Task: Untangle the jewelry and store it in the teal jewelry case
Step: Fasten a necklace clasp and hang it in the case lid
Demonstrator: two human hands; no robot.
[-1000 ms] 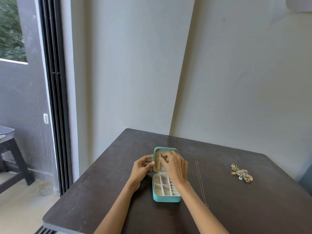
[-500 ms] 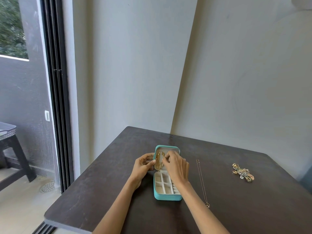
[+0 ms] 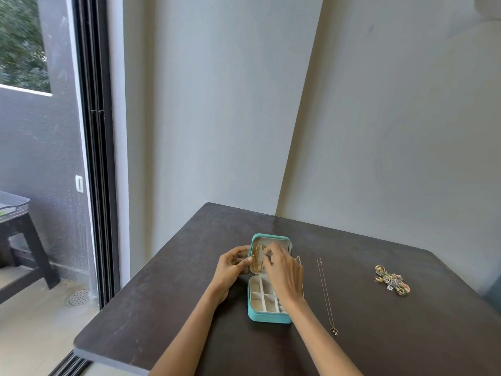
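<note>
Left hand (image 3: 233, 264): I saw it curled, gripping the teal jewelry case (image 3: 267, 317) lid's left edge.
Right hand (image 3: 283, 270): fingertips pinched the gold chain (image 3: 256, 260) in the lid.

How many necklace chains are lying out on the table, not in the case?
1: a thin pendant chain stretched on the table right of the teal jewelry case. Others may be hidden behind the right hand.

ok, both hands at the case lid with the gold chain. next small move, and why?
Probably finish seating the gold chain in the lid of the teal jewelry case, then let go. The right hand pinches at the chain up in the lid while the left hand steadies the lid's edge. The thin necklace and the jewelry cluster lie on the table, unstored.
</note>
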